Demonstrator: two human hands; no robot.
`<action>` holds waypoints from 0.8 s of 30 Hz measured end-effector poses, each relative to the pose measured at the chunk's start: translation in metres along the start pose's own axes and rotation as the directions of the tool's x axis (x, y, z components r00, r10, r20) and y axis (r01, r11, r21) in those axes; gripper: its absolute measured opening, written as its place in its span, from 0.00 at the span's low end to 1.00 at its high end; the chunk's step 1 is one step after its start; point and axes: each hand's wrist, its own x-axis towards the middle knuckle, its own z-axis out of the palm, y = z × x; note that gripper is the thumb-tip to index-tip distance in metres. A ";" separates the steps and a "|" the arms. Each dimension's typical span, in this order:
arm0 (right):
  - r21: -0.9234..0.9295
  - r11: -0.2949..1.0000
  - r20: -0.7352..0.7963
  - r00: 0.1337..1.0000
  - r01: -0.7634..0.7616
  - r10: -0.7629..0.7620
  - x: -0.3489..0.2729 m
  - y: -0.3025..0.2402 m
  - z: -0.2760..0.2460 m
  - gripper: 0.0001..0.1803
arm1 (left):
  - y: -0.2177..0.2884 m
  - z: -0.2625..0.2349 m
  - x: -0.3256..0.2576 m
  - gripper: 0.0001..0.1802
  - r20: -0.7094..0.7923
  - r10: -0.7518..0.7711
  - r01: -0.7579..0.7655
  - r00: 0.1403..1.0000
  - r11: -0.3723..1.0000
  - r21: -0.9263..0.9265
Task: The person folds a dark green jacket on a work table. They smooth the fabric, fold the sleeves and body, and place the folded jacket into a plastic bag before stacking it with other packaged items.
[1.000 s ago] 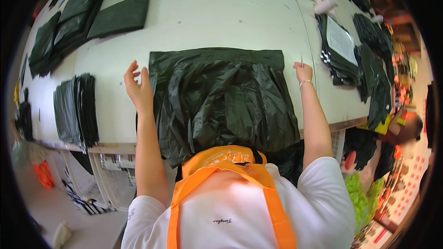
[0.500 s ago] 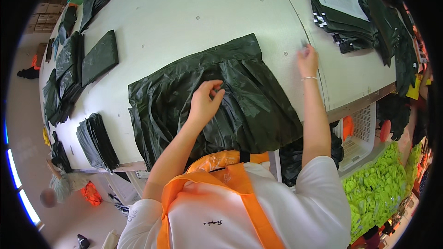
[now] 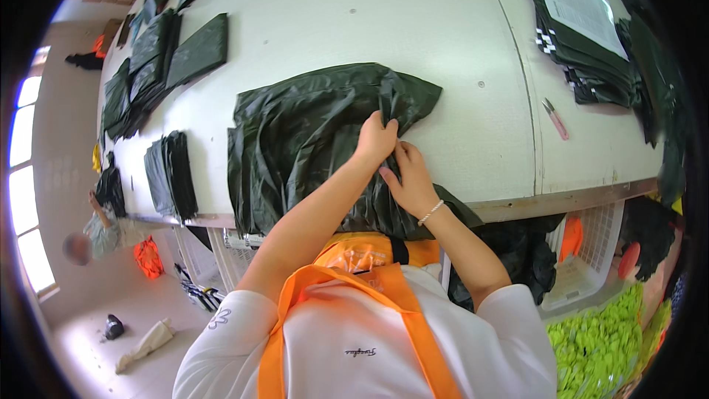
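A dark green, shiny garment [image 3: 295, 125] lies spread on the table's near edge, its fabric rumpled and its upper right part folded into a point. My left hand [image 3: 378, 138] pinches a gathered fold of it near the middle. Close below and to the right, my right hand [image 3: 413, 183] grips the same bunched fabric, its thumb toward the left hand. What lies between the fingertips is partly hidden. To the right, a small pink-handled cutting tool [image 3: 555, 118] rests on the tabletop, apart from both hands.
Folded dark green pieces [image 3: 151, 66] and a smaller stack [image 3: 170, 176] lie at the left. Far right is a dark pile with a white sheet [image 3: 580, 4] on top. Below the table edge [image 3: 591, 193] stand a white crate [image 3: 591, 258] and a lime-green heap [image 3: 602, 340].
My right hand has come from the far right onto the garment beside my left hand, leaving the pink-handled tool on the table. The garment's right side is now gathered up. The view has shifted.
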 end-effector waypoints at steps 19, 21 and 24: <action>0.407 0.914 0.105 0.993 0.007 -0.054 -0.148 -0.055 0.056 0.12 | 0.005 -0.231 -0.364 0.23 0.343 0.939 -0.050 -0.033 0.341 -0.939; 0.015 0.960 -0.072 0.957 -0.280 0.280 -0.187 -0.088 0.030 0.08 | -0.026 -0.248 -0.380 0.26 0.376 0.927 -0.271 -0.001 0.362 -0.892; 0.507 0.856 -0.330 0.896 -0.098 0.297 -0.309 -0.023 -0.107 0.08 | -0.047 -0.261 -0.392 0.29 0.486 0.860 -0.540 0.158 0.487 -0.687</action>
